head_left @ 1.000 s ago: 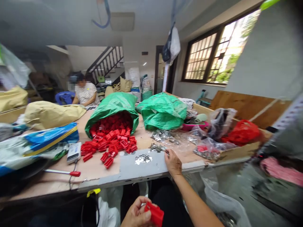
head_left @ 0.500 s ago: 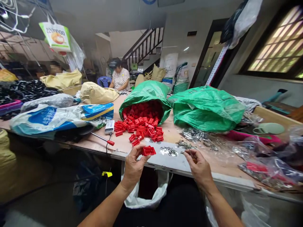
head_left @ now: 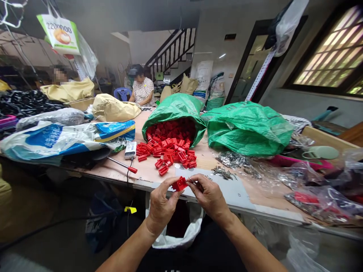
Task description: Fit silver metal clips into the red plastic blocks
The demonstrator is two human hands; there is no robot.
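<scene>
Between thumb and fingers, my left hand point(head_left: 162, 202) pinches a small red plastic housing point(head_left: 179, 184) just above the table's front edge. My right hand point(head_left: 210, 196) is closed, its fingertips meeting the right side of that red part. Whatever those fingers grip is too small and covered to make out. Beyond my hands lies a heap of similar red parts point(head_left: 170, 151), spilling from the mouth of a green woven sack point(head_left: 178, 105). A small pile of metal pieces point(head_left: 224, 172) lies on the table behind my right hand.
A red-handled rod point(head_left: 121, 165) and a white device point(head_left: 130, 150) with a cable lie left of the heap. Another green sack point(head_left: 249, 128) and plastic bags of metal parts point(head_left: 320, 207) are to the right. A white bag point(head_left: 181, 241) hangs below the edge. Another person point(head_left: 143, 90) sits across the table.
My right hand has moved left from beside the metal pieces to the red housing. My left hand still holds the housing, now turned to a different angle.
</scene>
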